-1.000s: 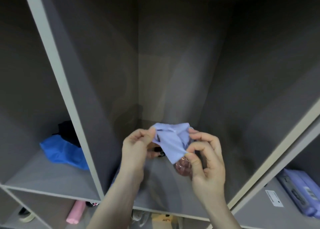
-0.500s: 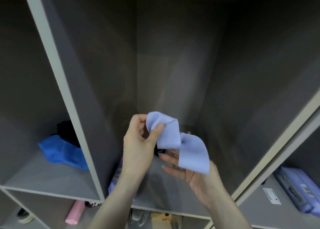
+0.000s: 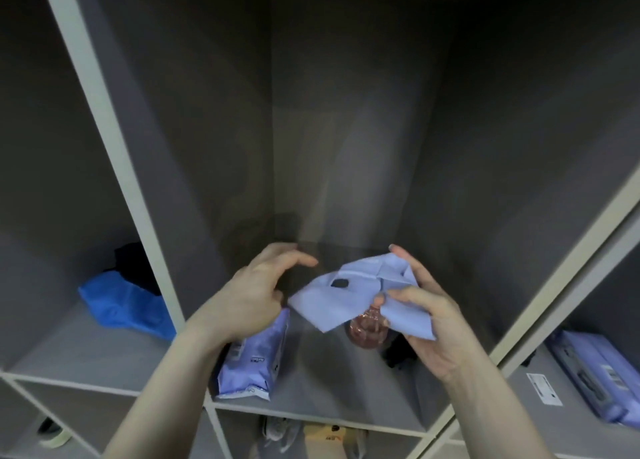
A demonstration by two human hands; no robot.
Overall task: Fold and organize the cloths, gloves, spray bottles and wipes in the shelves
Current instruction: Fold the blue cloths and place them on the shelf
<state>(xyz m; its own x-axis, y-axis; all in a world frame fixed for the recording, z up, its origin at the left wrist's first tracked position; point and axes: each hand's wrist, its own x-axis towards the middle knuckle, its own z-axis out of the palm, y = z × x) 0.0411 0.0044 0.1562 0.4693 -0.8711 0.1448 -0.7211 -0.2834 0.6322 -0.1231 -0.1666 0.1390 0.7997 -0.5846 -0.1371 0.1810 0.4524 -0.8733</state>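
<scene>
While the right hand point(image 3: 429, 323) pinched the pale lilac cloth point(image 3: 360, 295) between thumb and curled fingers, the left hand point(image 3: 256, 295) hovered just beside the cloth's free corner, fingers loosely bent and holding nothing. Behind the cloth, on the middle shelf point(image 3: 322, 382), stood a pinkish bottle point(image 3: 367, 332), with a wipes pack point(image 3: 256, 361) lying under the left wrist and a blue cloth point(image 3: 124, 306) in the left compartment.
</scene>
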